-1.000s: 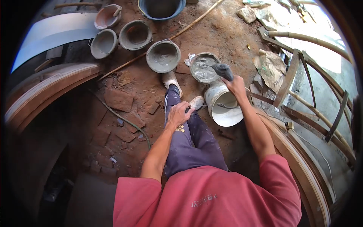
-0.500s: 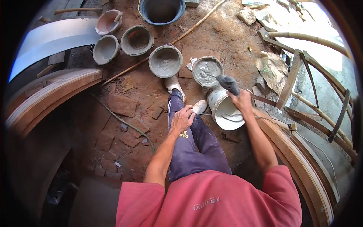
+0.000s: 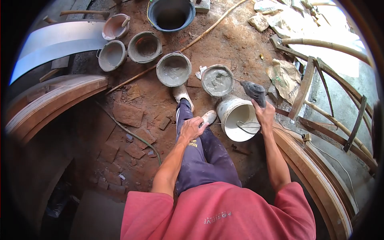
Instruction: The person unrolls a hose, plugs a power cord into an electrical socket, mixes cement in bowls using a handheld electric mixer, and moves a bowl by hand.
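Observation:
My right hand (image 3: 264,116) is closed around the grip of a dark, mortar-smeared power drill (image 3: 253,94). A thin shaft runs from the drill's front toward a bucket of wet grey mortar (image 3: 217,81); its far end is hard to make out. Close below stands a tilted white bucket (image 3: 240,121), its mouth facing me, with a bent wire showing inside. My left hand (image 3: 192,129) is over my thigh, fingers curled on a thin wire handle (image 3: 217,123) that reaches the white bucket's side. Left of the mortar bucket is another mortar-coated bucket (image 3: 173,70), by my foot.
Several more buckets stand at upper left, including a large dark tub (image 3: 171,16). A bamboo pole (image 3: 200,37) crosses the dirt floor. Curved wooden forms (image 3: 56,98) flank both sides. A torn cement bag (image 3: 285,80) and a wooden frame (image 3: 304,88) are at right. Broken bricks (image 3: 129,114) lie left.
My right hand and the drill have moved right and slightly toward me, so the drill is farther from the mortar bucket. My left hand has barely moved.

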Available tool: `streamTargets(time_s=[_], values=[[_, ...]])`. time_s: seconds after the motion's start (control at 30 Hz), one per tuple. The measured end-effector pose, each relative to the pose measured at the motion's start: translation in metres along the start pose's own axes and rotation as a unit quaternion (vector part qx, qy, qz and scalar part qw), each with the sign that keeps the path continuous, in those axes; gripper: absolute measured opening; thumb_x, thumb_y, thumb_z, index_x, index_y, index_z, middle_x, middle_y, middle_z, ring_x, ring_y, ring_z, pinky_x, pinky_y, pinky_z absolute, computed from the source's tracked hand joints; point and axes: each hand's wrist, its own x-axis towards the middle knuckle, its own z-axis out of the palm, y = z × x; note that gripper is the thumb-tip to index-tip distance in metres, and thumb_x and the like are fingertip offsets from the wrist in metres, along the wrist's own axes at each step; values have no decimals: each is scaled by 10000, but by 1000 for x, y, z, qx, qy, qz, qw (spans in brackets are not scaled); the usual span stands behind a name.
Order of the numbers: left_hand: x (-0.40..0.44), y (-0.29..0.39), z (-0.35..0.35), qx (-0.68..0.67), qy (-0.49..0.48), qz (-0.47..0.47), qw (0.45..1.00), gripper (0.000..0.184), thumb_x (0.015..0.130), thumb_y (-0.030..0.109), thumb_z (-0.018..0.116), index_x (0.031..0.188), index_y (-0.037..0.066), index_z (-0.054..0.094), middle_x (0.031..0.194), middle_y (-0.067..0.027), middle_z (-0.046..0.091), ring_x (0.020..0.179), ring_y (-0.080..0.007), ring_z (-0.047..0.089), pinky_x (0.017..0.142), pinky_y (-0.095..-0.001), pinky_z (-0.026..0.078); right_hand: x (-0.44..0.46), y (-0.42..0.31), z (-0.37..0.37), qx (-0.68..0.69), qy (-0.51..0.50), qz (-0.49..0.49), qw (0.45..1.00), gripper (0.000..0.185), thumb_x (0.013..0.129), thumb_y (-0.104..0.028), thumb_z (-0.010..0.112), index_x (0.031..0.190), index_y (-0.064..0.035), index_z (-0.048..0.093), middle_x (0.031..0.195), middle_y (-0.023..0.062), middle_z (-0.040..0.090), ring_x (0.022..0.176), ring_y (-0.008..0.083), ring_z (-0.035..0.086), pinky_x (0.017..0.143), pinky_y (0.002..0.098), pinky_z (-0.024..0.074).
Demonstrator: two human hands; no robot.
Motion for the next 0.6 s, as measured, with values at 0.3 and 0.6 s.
streamTargets(time_s=[0.3,0.6], values=[[-1,-6,0,20,-20,-15,999,350,825,402,614,857,56,658,842,-105,637,783,-325,620,690,-420,489,40,12,78,-57,-53,7,997,497,735,-425,727,686,56,612,522,177,546,474,286,548,534,399,445],[0,-16,-2,13,-12,0,1000,316,776,354,664,814,41,665,814,-89,644,771,-291,629,689,-392,497,33,-8,27,-47,-117,30,992,488,715,-392,745,732,84,639,528,225,562,505,335,599,548,416,466]])
